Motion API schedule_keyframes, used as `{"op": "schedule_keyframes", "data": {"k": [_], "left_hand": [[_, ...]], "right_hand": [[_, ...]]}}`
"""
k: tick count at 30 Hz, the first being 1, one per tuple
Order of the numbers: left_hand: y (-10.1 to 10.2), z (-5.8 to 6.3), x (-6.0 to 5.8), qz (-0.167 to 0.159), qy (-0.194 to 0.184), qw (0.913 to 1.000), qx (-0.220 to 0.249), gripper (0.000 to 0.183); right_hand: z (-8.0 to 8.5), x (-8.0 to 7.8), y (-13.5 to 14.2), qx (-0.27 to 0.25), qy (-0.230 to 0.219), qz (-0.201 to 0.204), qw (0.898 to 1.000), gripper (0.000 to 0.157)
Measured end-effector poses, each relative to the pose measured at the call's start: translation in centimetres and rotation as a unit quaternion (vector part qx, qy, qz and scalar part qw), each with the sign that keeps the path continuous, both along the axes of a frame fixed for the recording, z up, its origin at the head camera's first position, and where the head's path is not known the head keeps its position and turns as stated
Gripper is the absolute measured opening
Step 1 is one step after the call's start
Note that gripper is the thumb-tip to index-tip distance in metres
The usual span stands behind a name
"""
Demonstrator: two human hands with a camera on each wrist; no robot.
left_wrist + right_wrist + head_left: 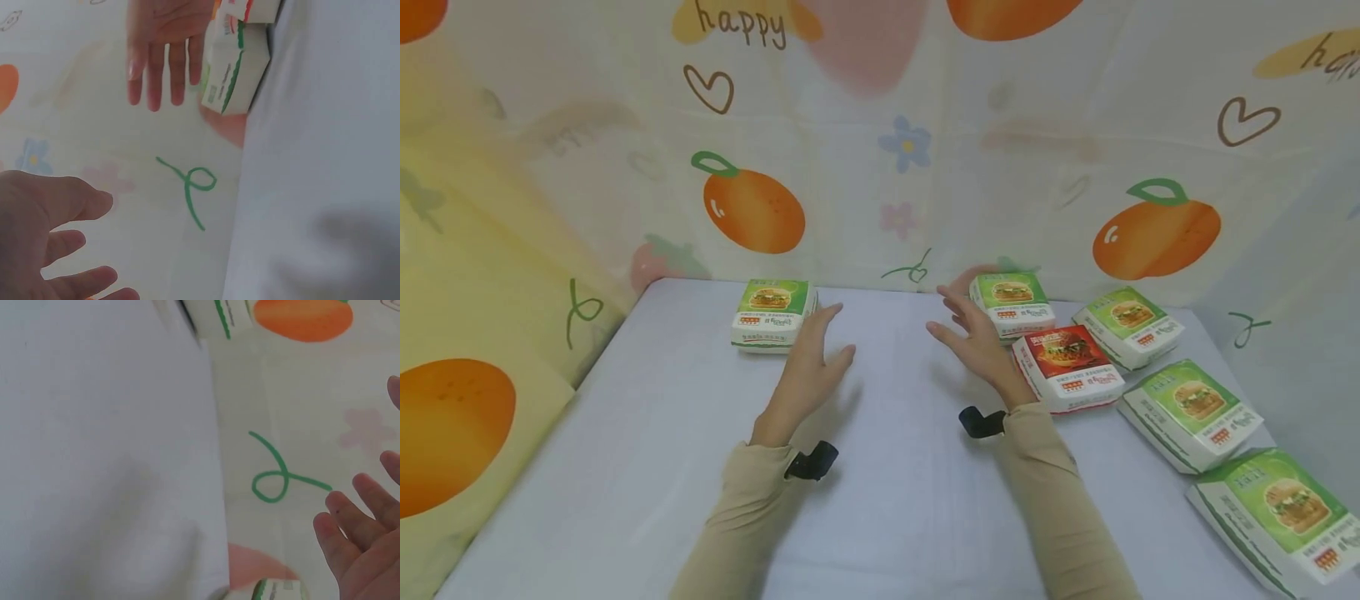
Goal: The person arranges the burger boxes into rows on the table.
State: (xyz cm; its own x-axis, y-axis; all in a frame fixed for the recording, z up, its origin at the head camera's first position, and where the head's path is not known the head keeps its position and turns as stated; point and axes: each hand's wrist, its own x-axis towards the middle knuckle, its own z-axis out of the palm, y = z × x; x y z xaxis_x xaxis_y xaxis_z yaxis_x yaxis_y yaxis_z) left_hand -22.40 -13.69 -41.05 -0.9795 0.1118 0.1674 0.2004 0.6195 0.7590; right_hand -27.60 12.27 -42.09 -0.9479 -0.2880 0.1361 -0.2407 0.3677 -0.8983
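My left hand (pixel 808 367) hovers over the table with fingers extended, just right of a green-and-white burger box (pixel 769 317) at the back left. My right hand (pixel 976 340) is held out with spread fingers, facing the left one and holding nothing. Close to its right are a red-and-white burger box (pixel 1067 367) and, behind it, another green burger box (pixel 1013 307). The left wrist view shows my left thumb and fingers (pixel 62 250) with nothing between them. In the right wrist view my right fingers (pixel 359 525) are spread, gripping nothing.
More green burger boxes run down the table's right side: one beside the red box (pixel 1129 325), one further forward (pixel 1192 412), one at the near right corner (pixel 1277 517). A printed cloth backdrop (pixel 850 167) rises behind the white table (pixel 887 500).
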Motion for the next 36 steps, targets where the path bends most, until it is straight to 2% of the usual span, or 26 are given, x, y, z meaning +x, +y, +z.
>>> {"op": "schedule_keyframes", "data": {"k": [7,14,23,36], "left_hand": [[1.6,-0.7,-0.7,-0.025,-0.004,0.9997,0.004,0.062],[3.4,-0.9,-1.2,-0.038,-0.013,0.9991,0.013,0.062],[5.3,-1.2,-2.5,-0.051,-0.016,0.9985,0.011,0.063],[7.4,-1.9,-3.7,-0.062,-0.029,0.9968,0.042,0.064]], "right_hand": [[0.7,0.1,1.9,0.013,-0.001,-0.025,1.0,0.065],[1.5,0.2,3.8,0.031,-0.016,-0.062,0.997,0.067],[2.0,0.3,6.3,0.046,0.024,-0.069,0.996,0.066],[2.8,0.9,9.7,0.108,-0.017,-0.091,0.99,0.077]]}}
